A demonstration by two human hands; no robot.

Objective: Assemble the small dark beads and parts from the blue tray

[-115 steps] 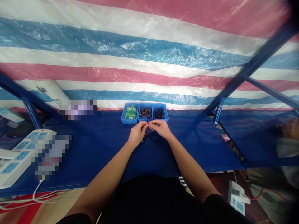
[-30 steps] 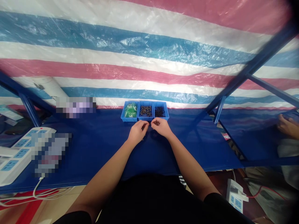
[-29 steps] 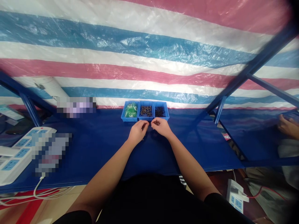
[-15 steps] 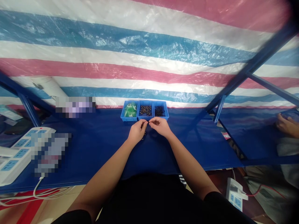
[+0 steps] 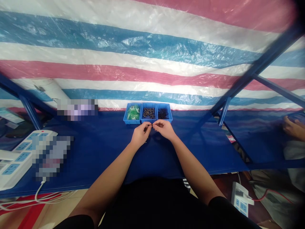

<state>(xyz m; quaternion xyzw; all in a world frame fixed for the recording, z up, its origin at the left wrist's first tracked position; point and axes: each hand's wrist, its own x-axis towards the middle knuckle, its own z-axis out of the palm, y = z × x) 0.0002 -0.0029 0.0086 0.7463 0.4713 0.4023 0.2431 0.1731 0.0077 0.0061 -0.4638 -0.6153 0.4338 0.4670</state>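
My left hand [image 5: 140, 133] and my right hand [image 5: 165, 128] meet fingertip to fingertip just in front of three blue bins. Each is closed in a pinch; what lies between the fingers is too small and covered to name. In the left bin [image 5: 132, 121] are green and clear plastic bits [image 5: 133, 112]. Small brass-and-black parts [image 5: 149, 112] fill the middle bin, and thin black pieces [image 5: 163, 113] lie in the right bin [image 5: 168, 120]. Beside my left hand, a few tiny parts rest on the blue table [image 5: 152, 159], partly hidden by it.
At left are a white power strip [image 5: 26, 156], a blurred-out phone-like device [image 5: 53, 157] with a cable, and a pixelated object [image 5: 81, 109]. Blue metal posts [image 5: 224, 111] flank the table. Another person's hand [image 5: 294, 127] is at far right. Striped sheeting [image 5: 152, 73] hangs behind.
My fingertips have come slightly closer together, with both hands still pinched in front of the bins. Otherwise the scene is nearly the same.
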